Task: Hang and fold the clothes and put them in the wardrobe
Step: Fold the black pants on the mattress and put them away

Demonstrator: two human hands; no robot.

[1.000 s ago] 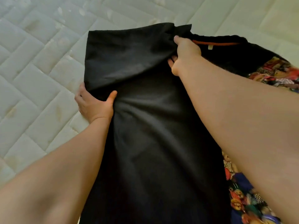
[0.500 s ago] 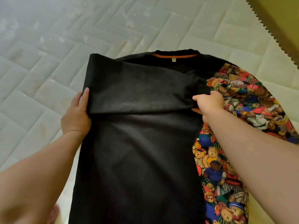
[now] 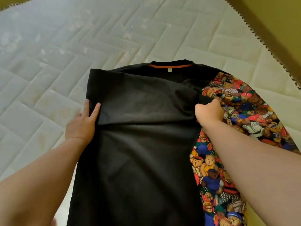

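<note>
The black shirt [image 3: 138, 160] lies flat on the mattress [image 3: 48, 62] – soft, light, floppy, no stiffness. Left hand [image 3: 81, 123] presses open on the fold edge; right hand [image 3: 209, 112], closed grip, pinches the sleeve – best hold at seams, approx.

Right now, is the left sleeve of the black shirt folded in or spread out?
Folded in: the left sleeve lies across the black shirt, its end at the right hand.
</note>
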